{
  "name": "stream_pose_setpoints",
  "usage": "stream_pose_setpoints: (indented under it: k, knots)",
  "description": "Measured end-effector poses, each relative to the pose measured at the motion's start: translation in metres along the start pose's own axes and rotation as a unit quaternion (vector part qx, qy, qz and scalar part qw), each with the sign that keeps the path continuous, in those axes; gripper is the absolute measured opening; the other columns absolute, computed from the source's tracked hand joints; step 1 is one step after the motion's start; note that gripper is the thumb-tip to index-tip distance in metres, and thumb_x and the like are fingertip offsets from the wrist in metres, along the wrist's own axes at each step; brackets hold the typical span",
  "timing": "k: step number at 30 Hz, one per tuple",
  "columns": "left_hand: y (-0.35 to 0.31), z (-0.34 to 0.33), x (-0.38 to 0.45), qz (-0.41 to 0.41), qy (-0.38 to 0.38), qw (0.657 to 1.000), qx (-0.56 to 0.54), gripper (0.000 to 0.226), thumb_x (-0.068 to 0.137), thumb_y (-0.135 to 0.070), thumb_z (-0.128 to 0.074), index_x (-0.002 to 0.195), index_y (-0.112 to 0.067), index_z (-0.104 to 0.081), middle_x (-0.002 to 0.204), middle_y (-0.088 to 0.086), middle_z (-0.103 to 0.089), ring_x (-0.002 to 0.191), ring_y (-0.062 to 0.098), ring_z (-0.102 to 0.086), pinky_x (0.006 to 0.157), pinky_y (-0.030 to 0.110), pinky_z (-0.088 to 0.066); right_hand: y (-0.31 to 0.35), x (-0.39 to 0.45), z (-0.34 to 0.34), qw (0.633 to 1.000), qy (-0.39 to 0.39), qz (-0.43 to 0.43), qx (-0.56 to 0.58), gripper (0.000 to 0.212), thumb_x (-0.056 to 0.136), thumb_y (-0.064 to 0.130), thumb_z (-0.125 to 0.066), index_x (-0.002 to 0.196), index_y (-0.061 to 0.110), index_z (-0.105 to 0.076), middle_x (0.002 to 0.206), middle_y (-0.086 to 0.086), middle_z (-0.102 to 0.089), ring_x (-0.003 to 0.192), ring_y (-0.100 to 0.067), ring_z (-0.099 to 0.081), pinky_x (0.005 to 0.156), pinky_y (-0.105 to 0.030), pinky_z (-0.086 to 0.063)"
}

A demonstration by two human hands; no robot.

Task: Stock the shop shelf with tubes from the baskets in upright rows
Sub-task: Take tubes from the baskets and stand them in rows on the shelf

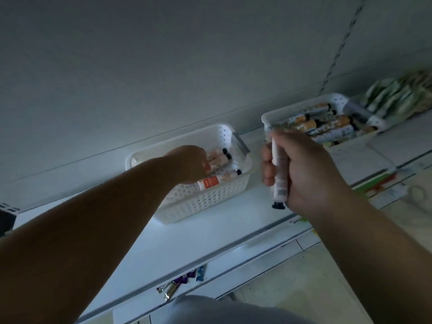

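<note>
A white perforated basket stands on the white shelf and holds several pale tubes with black caps. My left hand reaches into it, fingers down among the tubes; whether it grips one is hidden. To the right, my right hand grips a white tube, black cap pointing down, held above the shelf. A second white basket further right is filled with orange and patterned tubes.
Green and white packets lie at the far right of the shelf. The grey back panel rises behind the baskets. Small packets show on a lower shelf, and the tiled floor lies at the lower right.
</note>
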State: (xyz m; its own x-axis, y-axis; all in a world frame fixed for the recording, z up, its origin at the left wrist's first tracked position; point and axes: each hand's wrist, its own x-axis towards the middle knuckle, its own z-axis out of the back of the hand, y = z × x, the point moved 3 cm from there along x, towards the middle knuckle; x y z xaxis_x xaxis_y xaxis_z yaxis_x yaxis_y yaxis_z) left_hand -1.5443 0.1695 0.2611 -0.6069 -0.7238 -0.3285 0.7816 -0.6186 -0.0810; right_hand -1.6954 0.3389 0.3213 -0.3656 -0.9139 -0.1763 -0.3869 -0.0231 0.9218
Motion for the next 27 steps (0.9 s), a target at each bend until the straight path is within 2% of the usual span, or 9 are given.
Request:
stream_pose_setpoints:
  k: [4, 7, 9, 12, 15, 18, 22, 25, 27]
  knots:
    - [0.000, -0.010, 0.013, -0.017, -0.017, 0.995, 0.101, 0.026, 0.087, -0.044, -0.054, 0.081, -0.021, -0.064, 0.075, -0.005, -0.064, 0.074, 0.014, -0.061, 0.071, 0.031, -0.054, -0.006, 0.002, 0.002, 0.992, 0.009, 0.028, -0.124, 0.012, 0.080, 0.024, -0.067, 0.080, 0.024, -0.055, 0.056, -0.003, -0.050, 0.047, -0.022, -0.045, 0.053, -0.037, -0.037]
    - [-0.005, -0.013, 0.014, -0.020, -0.002, 0.994, 0.108, 0.039, 0.087, -0.061, -0.048, 0.070, -0.025, -0.049, 0.065, -0.006, -0.055, 0.069, 0.015, -0.057, 0.068, 0.030, -0.048, -0.008, 0.002, 0.005, 0.996, 0.013, 0.004, -0.083, 0.011, 0.079, 0.010, -0.057, 0.081, 0.020, -0.052, 0.058, -0.002, -0.044, 0.046, -0.020, -0.043, 0.050, -0.032, -0.037]
    - [-0.006, -0.011, 0.011, -0.008, 0.005, 0.995, 0.101, 0.041, 0.089, -0.059, -0.046, 0.076, -0.021, -0.053, 0.070, -0.005, -0.057, 0.076, 0.016, -0.059, 0.075, 0.032, -0.050, -0.008, 0.001, 0.007, 0.998, 0.017, -0.024, -0.047, 0.012, 0.086, 0.004, -0.050, 0.087, 0.016, -0.051, 0.059, -0.002, -0.044, 0.046, -0.020, -0.043, 0.048, -0.029, -0.037]
    - [-0.004, 0.003, -0.005, 0.043, -0.020, 0.999, 0.000, 0.028, 0.090, -0.044, -0.057, 0.093, -0.017, -0.062, 0.083, -0.002, -0.062, 0.077, 0.016, -0.059, 0.068, 0.030, -0.050, -0.010, 0.001, 0.014, 0.998, 0.031, -0.054, -0.018, 0.019, 0.091, 0.005, -0.039, 0.098, 0.013, -0.055, 0.061, -0.004, -0.047, 0.046, -0.020, -0.043, 0.048, -0.028, -0.036]
    - [-0.008, 0.020, -0.034, 0.100, -0.092, 0.983, -0.127, 0.022, 0.088, -0.045, -0.062, 0.084, -0.023, -0.060, 0.076, -0.003, -0.062, 0.062, 0.016, -0.059, 0.050, 0.027, -0.044, -0.011, 0.000, 0.023, 0.997, 0.057, -0.057, -0.003, 0.024, 0.090, 0.007, -0.036, 0.103, 0.010, -0.057, 0.060, -0.004, -0.048, 0.045, -0.020, -0.041, 0.048, -0.027, -0.034]
    - [-0.030, 0.035, -0.071, 0.128, -0.221, 0.951, -0.176, 0.017, 0.090, -0.041, -0.060, 0.081, -0.026, -0.062, 0.073, -0.010, -0.063, 0.059, 0.004, -0.055, 0.045, 0.022, -0.036, -0.007, -0.001, 0.032, 0.994, 0.098, -0.052, 0.006, 0.026, 0.086, 0.012, -0.041, 0.106, 0.009, -0.058, 0.061, -0.004, -0.048, 0.045, -0.021, -0.040, 0.049, -0.027, -0.033]
    - [-0.078, 0.039, -0.115, 0.138, -0.403, 0.848, -0.315, 0.012, 0.089, -0.028, -0.056, 0.081, -0.027, -0.065, 0.078, -0.014, -0.069, 0.066, -0.009, -0.057, 0.048, 0.008, -0.036, 0.004, -0.004, 0.055, 0.987, 0.154, -0.045, 0.016, 0.030, 0.088, 0.017, -0.045, 0.112, 0.008, -0.062, 0.063, -0.005, -0.050, 0.046, -0.021, -0.045, 0.050, -0.028, -0.038]
    - [-0.130, 0.032, -0.122, 0.112, -0.437, 0.806, -0.383, 0.003, 0.091, -0.026, -0.056, 0.089, -0.026, -0.058, 0.076, -0.010, -0.071, 0.074, -0.001, -0.065, 0.063, 0.018, -0.049, 0.020, -0.016, 0.091, 0.980, 0.185, -0.062, 0.029, 0.030, 0.096, 0.014, -0.038, 0.111, 0.011, -0.064, 0.065, -0.007, -0.051, 0.047, -0.021, -0.046, 0.050, -0.028, -0.039]
    - [-0.175, 0.029, -0.118, 0.085, -0.439, 0.789, -0.422, 0.004, 0.092, -0.021, -0.055, 0.091, -0.024, -0.056, 0.076, -0.006, -0.071, 0.071, 0.003, -0.065, 0.062, 0.014, -0.047, 0.035, -0.026, 0.127, 0.978, 0.190, -0.074, 0.037, 0.029, 0.096, 0.015, -0.038, 0.109, 0.011, -0.064, 0.064, -0.006, -0.049, 0.046, -0.019, -0.043, 0.049, -0.027, -0.037]
